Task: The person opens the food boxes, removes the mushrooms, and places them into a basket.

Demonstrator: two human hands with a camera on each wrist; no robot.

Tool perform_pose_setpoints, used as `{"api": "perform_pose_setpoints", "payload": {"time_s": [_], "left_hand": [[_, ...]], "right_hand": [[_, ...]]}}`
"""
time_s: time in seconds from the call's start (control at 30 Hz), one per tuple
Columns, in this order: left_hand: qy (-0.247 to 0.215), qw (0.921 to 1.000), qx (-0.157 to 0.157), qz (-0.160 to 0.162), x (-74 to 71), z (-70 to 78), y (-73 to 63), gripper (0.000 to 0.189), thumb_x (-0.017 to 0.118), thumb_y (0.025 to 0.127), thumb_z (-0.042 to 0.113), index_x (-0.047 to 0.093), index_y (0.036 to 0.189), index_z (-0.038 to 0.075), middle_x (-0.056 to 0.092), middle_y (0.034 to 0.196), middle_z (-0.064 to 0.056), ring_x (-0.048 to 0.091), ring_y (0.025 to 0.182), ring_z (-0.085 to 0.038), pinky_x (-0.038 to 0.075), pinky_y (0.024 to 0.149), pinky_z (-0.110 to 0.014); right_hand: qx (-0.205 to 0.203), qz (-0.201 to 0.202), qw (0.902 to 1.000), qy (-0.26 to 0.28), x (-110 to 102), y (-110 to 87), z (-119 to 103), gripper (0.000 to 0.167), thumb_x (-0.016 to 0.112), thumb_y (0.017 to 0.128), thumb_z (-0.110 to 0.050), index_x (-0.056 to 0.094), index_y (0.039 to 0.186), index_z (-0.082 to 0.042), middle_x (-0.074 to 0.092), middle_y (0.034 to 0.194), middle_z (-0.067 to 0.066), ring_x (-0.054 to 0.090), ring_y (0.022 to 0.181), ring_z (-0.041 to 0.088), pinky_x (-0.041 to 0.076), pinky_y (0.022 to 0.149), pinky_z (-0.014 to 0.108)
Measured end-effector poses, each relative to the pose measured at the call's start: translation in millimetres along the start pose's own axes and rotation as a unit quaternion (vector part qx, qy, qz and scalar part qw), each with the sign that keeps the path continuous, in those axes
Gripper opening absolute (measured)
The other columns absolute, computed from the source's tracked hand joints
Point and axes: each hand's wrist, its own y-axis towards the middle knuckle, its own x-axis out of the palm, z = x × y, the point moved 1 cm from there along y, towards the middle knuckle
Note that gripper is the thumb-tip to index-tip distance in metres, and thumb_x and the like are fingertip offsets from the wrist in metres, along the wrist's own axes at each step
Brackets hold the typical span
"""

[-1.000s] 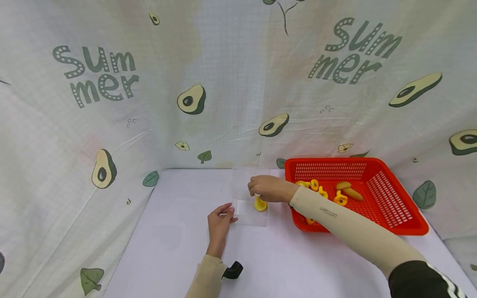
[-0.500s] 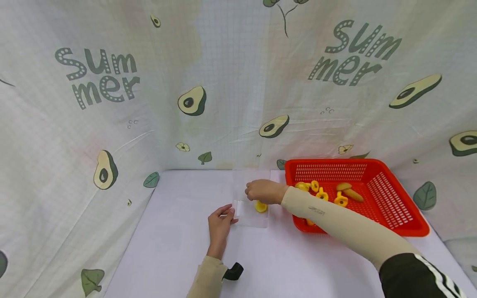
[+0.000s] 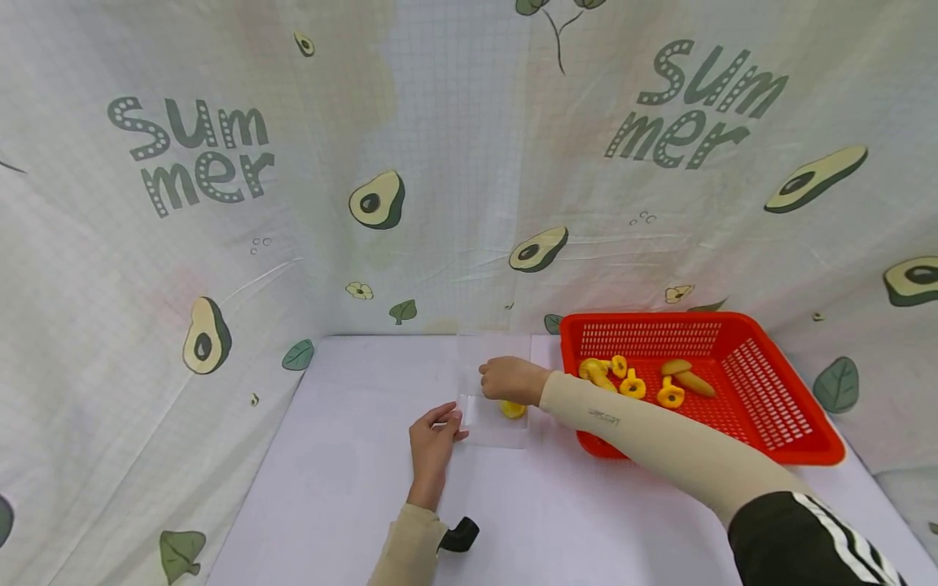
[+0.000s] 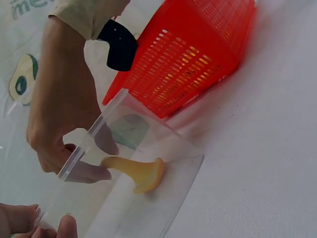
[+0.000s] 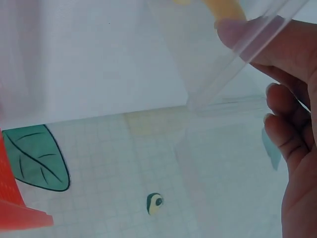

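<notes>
A clear plastic box (image 3: 494, 430) stands uncovered on the table, with a transparent panel rising behind it. At its left edge my left hand (image 3: 431, 446) grips the rim between thumb and fingers. From above, my right hand (image 3: 513, 379) reaches over the rim, its thumb and finger pinching the stem of a yellow trumpet-shaped mushroom (image 4: 147, 173). That mushroom hangs tilted inside the box, its flared cap low, near the wall or floor; whether it touches cannot be told. In the head view the right hand hides most of it.
A red perforated basket (image 3: 795, 407) stands right of the box, under the right forearm. It holds several yellow mushrooms (image 3: 633, 384) and brown-capped mushrooms (image 3: 689, 377). A printed white cloth (image 3: 440, 122) hangs behind the table. The left wrist carries a black mount (image 3: 459, 535).
My right hand has shifted slightly left and down over the box, covering more of the yellow mushroom. The left hand keeps its place at the box's edge.
</notes>
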Motion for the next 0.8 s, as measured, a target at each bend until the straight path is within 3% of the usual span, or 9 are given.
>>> {"api": "perform_pose_setpoints", "payload": {"time_s": [0.27,0.4,0.5,0.63,0.8], "left_hand": [[-0.009,0.9999,0.005,-0.001,0.6,-1.2,0.3,0.027,0.071,0.096,-0.006,0.069,0.121,-0.017,0.064,0.095,-0.015,0.065,0.07,-0.013,0.066,0.064,-0.024],[-0.005,1.0,0.006,0.0,0.7,-2.3,0.3,0.027,0.071,0.097,-0.005,0.069,0.121,-0.017,0.065,0.095,-0.015,0.065,0.07,-0.012,0.066,0.064,-0.024],[0.001,1.0,0.006,0.002,0.6,-2.3,0.4,0.027,0.071,0.097,-0.005,0.069,0.122,-0.016,0.065,0.096,-0.015,0.065,0.07,-0.012,0.066,0.064,-0.024],[0.005,1.0,0.005,0.005,0.7,-1.8,0.8,0.026,0.071,0.097,-0.005,0.07,0.121,-0.015,0.065,0.095,-0.015,0.065,0.07,-0.014,0.066,0.064,-0.024],[0.016,0.9998,0.001,0.007,1.0,-1.7,1.3,0.025,0.071,0.097,-0.004,0.071,0.121,-0.013,0.064,0.097,-0.016,0.067,0.074,-0.018,0.066,0.065,-0.024]], "right_hand": [[-0.002,-0.004,0.9998,-0.017,1,0.6,0,0.033,0.083,0.092,-0.028,0.079,0.125,-0.024,0.075,0.13,-0.007,0.068,0.125,0.014,0.053,0.111,0.027],[0.013,0.004,0.9995,0.027,0,-5.5,3,0.033,0.085,0.091,-0.026,0.08,0.124,-0.02,0.076,0.128,-0.003,0.069,0.122,0.016,0.055,0.109,0.027],[0.018,0.025,0.9965,0.077,-4,-12.9,9,0.029,0.085,0.09,-0.023,0.082,0.118,-0.017,0.078,0.118,-0.001,0.069,0.108,0.018,0.058,0.102,0.024],[0.017,0.081,0.9847,0.153,-11,-28.1,20,0.022,0.087,0.089,-0.02,0.084,0.11,-0.014,0.078,0.102,-0.001,0.062,0.092,0.017,0.058,0.086,0.02],[0.021,0.166,0.9564,0.24,-15,-55.0,31,0.015,0.089,0.086,-0.013,0.084,0.1,-0.012,0.077,0.096,-0.001,0.06,0.089,0.017,0.058,0.082,0.022]]}}
